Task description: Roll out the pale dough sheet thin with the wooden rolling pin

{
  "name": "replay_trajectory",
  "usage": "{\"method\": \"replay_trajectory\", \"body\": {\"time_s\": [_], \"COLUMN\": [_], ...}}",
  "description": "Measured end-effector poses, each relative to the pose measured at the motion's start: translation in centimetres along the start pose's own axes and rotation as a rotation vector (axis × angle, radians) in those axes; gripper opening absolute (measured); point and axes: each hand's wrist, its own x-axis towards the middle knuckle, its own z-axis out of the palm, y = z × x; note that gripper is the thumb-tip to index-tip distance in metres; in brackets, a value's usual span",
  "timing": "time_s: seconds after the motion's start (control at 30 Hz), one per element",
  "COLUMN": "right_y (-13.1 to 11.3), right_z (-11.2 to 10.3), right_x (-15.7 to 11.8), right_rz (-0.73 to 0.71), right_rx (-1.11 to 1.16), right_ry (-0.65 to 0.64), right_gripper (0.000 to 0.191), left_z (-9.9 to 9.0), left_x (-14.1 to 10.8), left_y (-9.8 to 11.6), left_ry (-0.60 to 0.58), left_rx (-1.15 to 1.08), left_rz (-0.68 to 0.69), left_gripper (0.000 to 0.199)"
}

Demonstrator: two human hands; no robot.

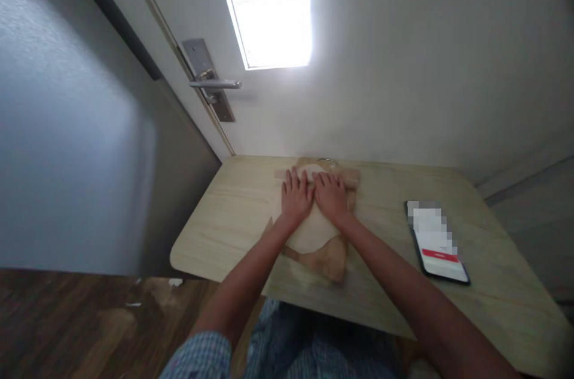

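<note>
A pale sheet of rolled-out dough (311, 235) lies on a wooden board (329, 262), whose brown surface shows at the near edge and right side. Across the far part of the dough runs a wooden rolling pin (352, 176), its ends sticking out left and right. My left hand (296, 196) rests flat with fingers stretched forward, their tips at the pin. Beside it, my right hand (330, 195) also lies flat, fingers pointing forward over the pin. The palms hide the dough beneath them. I cannot tell how hard the hands press.
The light wooden table (215, 223) stands against a pale door with a metal handle (215, 85) and a bright window (278, 14). A phone (437, 241) with a lit screen lies to the right. A metal ring (328, 161) shows at the board's far end.
</note>
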Motion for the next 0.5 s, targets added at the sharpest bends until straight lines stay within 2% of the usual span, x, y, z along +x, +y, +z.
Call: {"method": "replay_trajectory", "body": {"time_s": [0.2, 0.3, 0.4, 0.5], "right_y": [-0.7, -0.8, -0.6, -0.4], "right_z": [-1.1, -1.3, -1.4, -1.3], "right_x": [-1.4, -2.1, -2.8, -3.3], "right_rz": [-0.044, -0.086, -0.117, -0.15], "right_rx": [-0.111, -0.141, -0.143, -0.116], "right_ry": [-0.033, -0.072, -0.095, -0.103], "right_gripper": [0.032, 0.031, 0.032, 0.033], "left_z": [-1.4, -1.9, -2.4, -2.7], "left_x": [-6.5, -9.0, -10.1, -9.6], "left_y": [-0.3, -0.6, -0.9, -1.5], "left_ry": [-0.065, -0.061, -0.051, -0.064], "left_rx": [-0.001, -0.013, -0.068, -0.21], "left_rz": [0.019, -0.036, -0.179, -0.33], "left_gripper": [0.051, 0.05, 0.051, 0.05]}}
